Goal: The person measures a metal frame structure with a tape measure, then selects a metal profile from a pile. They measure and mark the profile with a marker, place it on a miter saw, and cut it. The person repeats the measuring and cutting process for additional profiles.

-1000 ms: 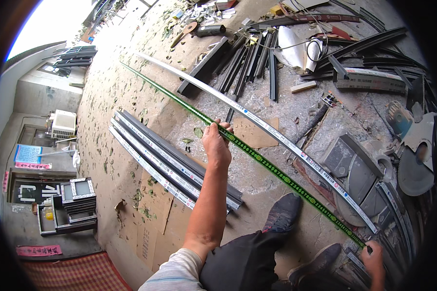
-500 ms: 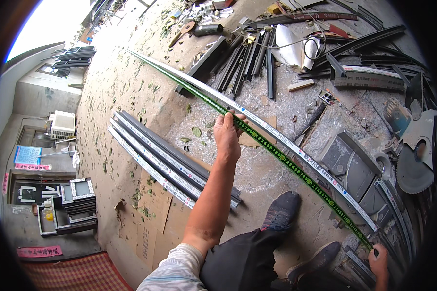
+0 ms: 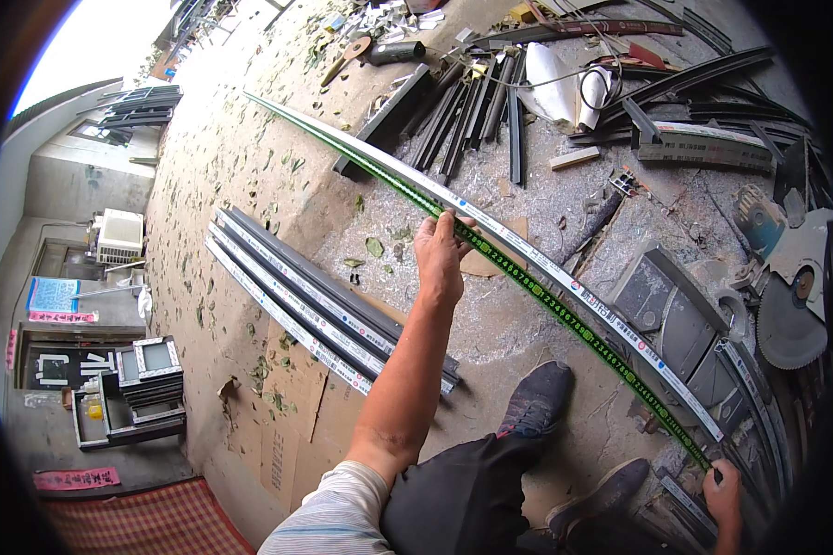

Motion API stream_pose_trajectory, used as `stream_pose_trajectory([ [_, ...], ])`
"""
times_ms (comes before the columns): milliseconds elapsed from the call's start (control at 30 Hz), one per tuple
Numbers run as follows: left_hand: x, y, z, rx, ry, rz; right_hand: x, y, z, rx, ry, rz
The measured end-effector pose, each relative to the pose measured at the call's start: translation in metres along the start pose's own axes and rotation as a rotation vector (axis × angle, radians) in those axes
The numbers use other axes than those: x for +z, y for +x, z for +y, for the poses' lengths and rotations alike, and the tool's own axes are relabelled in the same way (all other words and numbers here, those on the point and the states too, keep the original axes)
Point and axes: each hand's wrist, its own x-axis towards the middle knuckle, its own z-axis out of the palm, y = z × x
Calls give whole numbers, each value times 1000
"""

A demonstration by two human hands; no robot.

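Note:
A long green tape measure (image 3: pixel 588 334) with black markings stretches diagonally from the lower right toward the far left. Right alongside it runs a long pale metal profile (image 3: pixel 613 320) with a printed protective film. My left hand (image 3: pixel 441 250) is closed around the tape near its middle, fingertips reaching to the profile's edge; whether they also grip the profile I cannot tell. At the near right end, my right hand (image 3: pixel 724 492) pinches the end of the tape, just below the profile's end.
Several film-covered profiles (image 3: pixel 305 305) lie on the floor to the left, partly over cardboard (image 3: pixel 292 435). A saw with a round blade (image 3: pixel 791 319) stands at the right. Dark profile offcuts (image 3: pixel 491 102) are heaped at the back. Small framed panels (image 3: pixel 139 398) lean far left.
My left hand has shifted slightly to the right along with the tape and profile. My right hand has moved only a little, staying at the tape's end.

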Motion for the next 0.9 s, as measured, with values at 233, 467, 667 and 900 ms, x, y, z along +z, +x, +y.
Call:
stream_pose_trajectory([
  [233,1,1,-2,-8,-5,-6,6,2,6,-55,33,35],
  [467,-1,1,-3,1,-7,-17,-1,8,-22,-16,21,-18],
  [667,1,3,-7,-3,-13,-21,9,8,-2,-107,31,99],
  [900,-1,3,-7,-8,4,-11,-3,13,-28,7,12,-12],
])
